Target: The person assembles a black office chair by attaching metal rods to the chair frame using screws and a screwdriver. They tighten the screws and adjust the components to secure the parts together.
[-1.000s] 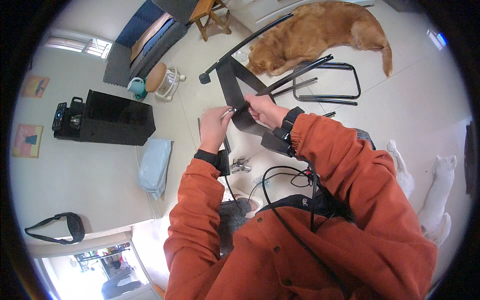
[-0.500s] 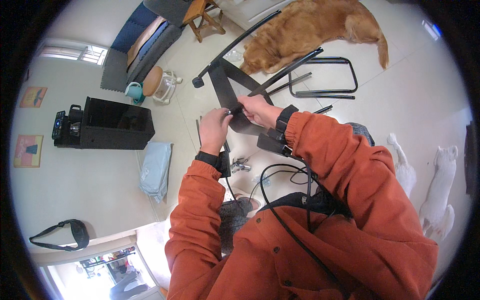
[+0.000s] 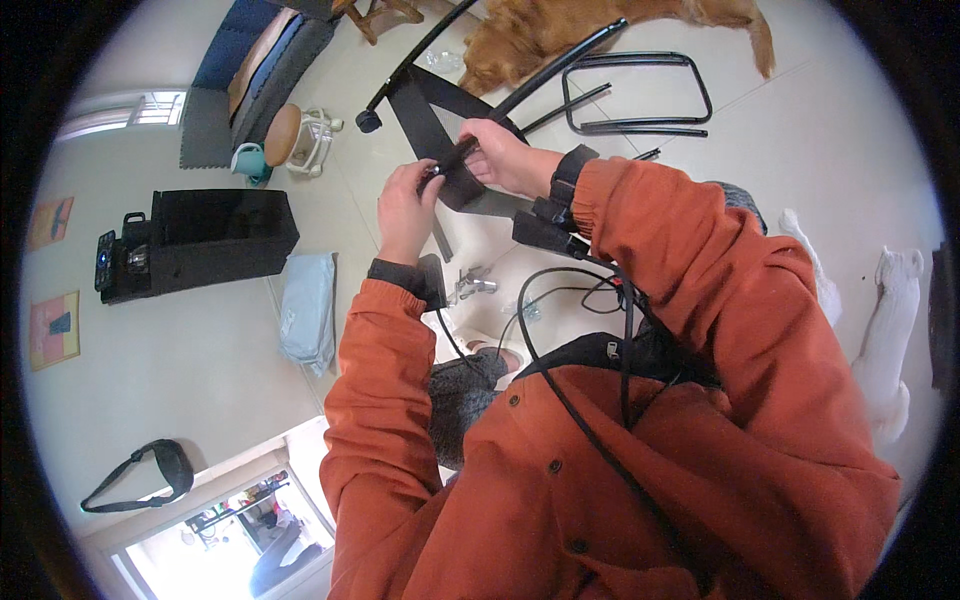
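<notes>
A long black metal tube [image 3: 565, 68] slants from upper right down toward the middle of the head view. My right hand [image 3: 508, 160] is closed around it near its lower end. At that end, my left hand [image 3: 405, 208] pinches with thumb and fingers, where a small shiny bit shows; I cannot tell whether it is a separate part. Flat black strips joined at an angle, like a panel frame [image 3: 408, 112], are beneath and beside the tube. Another black tube [image 3: 415, 62], with a round foot at its end, runs along the far left of these strips.
A golden dog [image 3: 530, 45] lies just beyond the tubes, and a white animal [image 3: 885, 320] lies at right. A bent black tube frame [image 3: 640, 126] is on the floor. Small metal parts [image 3: 476, 284] lie below my hands. Black cables [image 3: 535, 350] loop before my body.
The whole view has shifted, so the floor things sit higher in it. Both hands stay at the tube's lower end; my left fingers have shifted slightly around it.
</notes>
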`<state>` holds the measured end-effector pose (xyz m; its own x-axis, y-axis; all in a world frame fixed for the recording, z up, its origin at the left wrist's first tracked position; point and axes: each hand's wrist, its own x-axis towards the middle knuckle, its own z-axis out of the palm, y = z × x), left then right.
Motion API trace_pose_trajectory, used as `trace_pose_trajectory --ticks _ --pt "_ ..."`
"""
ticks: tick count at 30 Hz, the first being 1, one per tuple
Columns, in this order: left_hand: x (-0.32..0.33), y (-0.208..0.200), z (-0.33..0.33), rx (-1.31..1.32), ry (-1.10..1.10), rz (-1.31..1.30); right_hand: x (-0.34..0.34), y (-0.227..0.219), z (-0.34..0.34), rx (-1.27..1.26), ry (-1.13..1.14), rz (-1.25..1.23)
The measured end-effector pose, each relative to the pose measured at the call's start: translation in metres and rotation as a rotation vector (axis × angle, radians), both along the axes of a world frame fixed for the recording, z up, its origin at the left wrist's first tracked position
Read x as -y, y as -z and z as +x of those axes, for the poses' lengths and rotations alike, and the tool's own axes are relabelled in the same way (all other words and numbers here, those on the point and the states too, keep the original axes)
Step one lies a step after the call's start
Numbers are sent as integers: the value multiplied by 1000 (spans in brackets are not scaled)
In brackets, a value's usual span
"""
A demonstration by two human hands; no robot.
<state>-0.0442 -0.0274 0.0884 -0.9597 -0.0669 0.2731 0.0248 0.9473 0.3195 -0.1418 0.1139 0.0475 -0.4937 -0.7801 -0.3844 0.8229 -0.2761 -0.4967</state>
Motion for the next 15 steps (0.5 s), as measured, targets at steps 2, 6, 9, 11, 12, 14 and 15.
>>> trace_pose_trajectory --ticks 2,6,9,11,12,14,15 --pt "1 4 1 -2 -10 37 -4 11 0 -16 -1 -129" --pt "3 12 0 -29 20 -33 -6 34 9 -9 48 -224" --pt "1 14 -4 6 31 -57 -7 45 14 -144 42 -362" --pt "-2 14 -2 68 13 -48 -3 46 17 -77 113 -326" --pt "-3 13 -2 63 23 -27 -2 46 19 -108 107 -339" --pt "-6 13 0 70 1 -47 4 45 24 -109 173 -336" --pt "-6 14 0 77 -12 -59 7 46 26 -111 186 -328"
